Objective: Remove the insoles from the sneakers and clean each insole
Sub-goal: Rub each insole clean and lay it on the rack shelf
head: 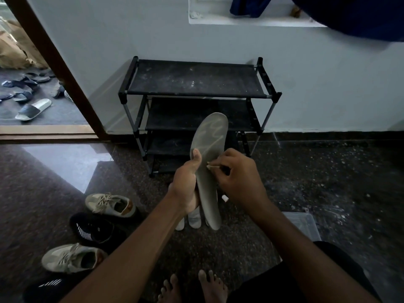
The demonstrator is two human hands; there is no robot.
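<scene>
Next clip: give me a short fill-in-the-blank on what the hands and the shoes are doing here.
1. The left hand holds the grey insole with its toe end pointing ___.
2. The right hand holds a small piece, coloured ___, against the insole.
3. The beige sneakers sit on the floor to the person's ___.
Missing words: up; white; left.

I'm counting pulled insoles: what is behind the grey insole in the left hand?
At least two paler insole ends show below the left hand, behind the grey insole; the hand and insole cover the rest.
</scene>
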